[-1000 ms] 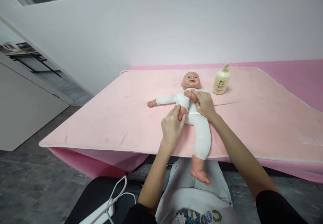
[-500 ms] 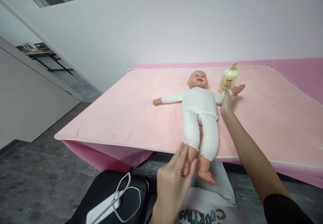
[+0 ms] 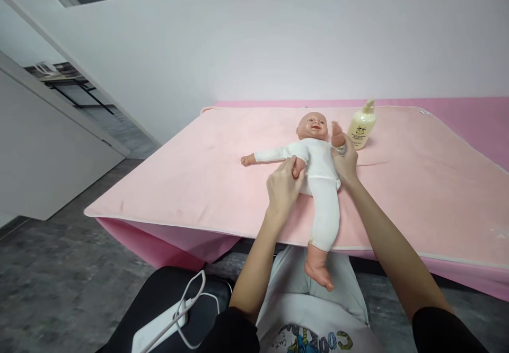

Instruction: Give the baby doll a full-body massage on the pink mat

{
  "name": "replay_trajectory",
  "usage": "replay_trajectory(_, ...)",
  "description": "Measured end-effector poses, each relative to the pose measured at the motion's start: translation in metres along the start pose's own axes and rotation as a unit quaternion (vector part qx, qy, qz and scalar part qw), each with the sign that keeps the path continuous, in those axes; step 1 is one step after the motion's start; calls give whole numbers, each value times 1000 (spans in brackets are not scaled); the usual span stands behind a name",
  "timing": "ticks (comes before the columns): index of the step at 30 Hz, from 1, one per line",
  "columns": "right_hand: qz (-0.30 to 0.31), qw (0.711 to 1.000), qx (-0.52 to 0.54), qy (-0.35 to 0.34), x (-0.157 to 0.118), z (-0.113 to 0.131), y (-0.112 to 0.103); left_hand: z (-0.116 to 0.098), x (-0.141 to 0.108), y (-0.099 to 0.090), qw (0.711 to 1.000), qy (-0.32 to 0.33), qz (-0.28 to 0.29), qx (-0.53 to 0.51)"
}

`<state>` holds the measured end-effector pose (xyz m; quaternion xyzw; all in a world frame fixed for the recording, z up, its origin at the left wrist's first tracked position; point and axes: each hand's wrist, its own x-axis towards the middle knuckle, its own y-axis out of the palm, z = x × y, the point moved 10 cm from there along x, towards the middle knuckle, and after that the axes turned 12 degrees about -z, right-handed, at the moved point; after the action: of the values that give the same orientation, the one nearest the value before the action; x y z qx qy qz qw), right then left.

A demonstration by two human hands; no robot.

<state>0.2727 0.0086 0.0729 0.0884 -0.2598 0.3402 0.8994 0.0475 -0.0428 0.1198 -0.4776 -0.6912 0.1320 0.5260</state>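
A baby doll point(image 3: 321, 162) in a white cloth body lies on its back on the pink mat point(image 3: 178, 183), head toward the wall. My left hand point(image 3: 281, 187) is closed around the lower end of the doll's leg on the left side, which is folded up over its belly. Around the doll's wrist on the right side, my right hand point(image 3: 345, 161) is closed, and the doll's hand point(image 3: 338, 133) points upward. The doll's other leg point(image 3: 324, 215) is straight, its foot past the mat's front edge. A pale yellow pump bottle point(image 3: 361, 126) stands just beyond my right hand.
A white wall point(image 3: 318, 35) rises behind the table. At lower left, a white power bank point(image 3: 159, 329) with a looped cable rests on a black seat point(image 3: 214, 289). Darker pink cloth point(image 3: 469, 122) shows under the mat.
My left hand has gripped the doll's leg and bent it up toward the belly. My right hand has brought the doll's arm up and inward, away from the bottle.
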Motion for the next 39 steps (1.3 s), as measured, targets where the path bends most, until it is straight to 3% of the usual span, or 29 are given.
replay_trajectory(4, -175, 969, 73, 156, 11, -49, -35, -12, -26, 7, 998, 35, 46, 32)
replay_trajectory(6, -211, 957, 89, 177, 12, -59, -41, -22, -51, -4, 996, 62, 42, 41)
replay_trajectory(8, -212, 959, 73, 175, 10, -57, -41, -33, -77, -29, 994, 99, 0, 34)
replay_trajectory(10, -172, 974, 36, 140, 8, -41, -34, -42, -100, -65, 988, 144, -60, 7)
replay_trajectory(13, 8, 999, -29, -29, -2, 8, 3, -38, -115, -128, 975, 157, -156, -13)
replay_trajectory(15, 136, 979, -59, -143, -20, 36, 29, -32, -109, -152, 970, 153, -188, -3)
replay_trajectory(16, 171, 968, -64, -175, -28, 43, 35, -29, -102, -156, 968, 149, -202, 1)
replay_trajectory(18, 181, 967, -43, -174, -29, 46, 36, -24, -81, -145, 965, 147, -215, 0)
replay_trajectory(19, 158, 976, -20, -146, -24, 42, 31, -22, -69, -130, 966, 148, -212, -6)
replay_trajectory(22, 18, 998, 58, -1, 1, 13, 3, -14, -34, -69, 975, 128, -182, -19)
replay_trajectory(25, -145, 976, 108, 119, 14, -17, -31, -10, -18, -11, 989, 108, -97, -26)
replay_trajectory(27, -212, 959, 135, 129, 16, -22, -46, -10, -24, -1, 991, 103, -79, -27)
replay_trajectory(29, -237, 956, 137, 106, 14, -17, -52, -15, -40, -14, 990, 113, -84, -26)
replay_trajectory(31, -200, 972, 96, 75, 10, -7, -45, -22, -63, -40, 986, 135, -94, -29)
replay_trajectory(32, -147, 986, 63, 51, 8, 0, -34, -25, -74, -55, 984, 148, -95, -38)
replay_trajectory(34, 13, 999, -11, -30, -3, 18, -1, -31, -90, -88, 979, 169, -90, -64)
replay_trajectory(36, 146, 980, -68, -114, -21, 32, 27, -30, -94, -123, 978, 165, -108, -69)
replay_trajectory(37, 175, 972, -80, -137, -26, 35, 33, -27, -91, -136, 979, 151, -121, -65)
replay_trajectory(39, 152, 979, -63, -121, -23, 33, 28, -20, -79, -152, 979, 125, -150, -62)
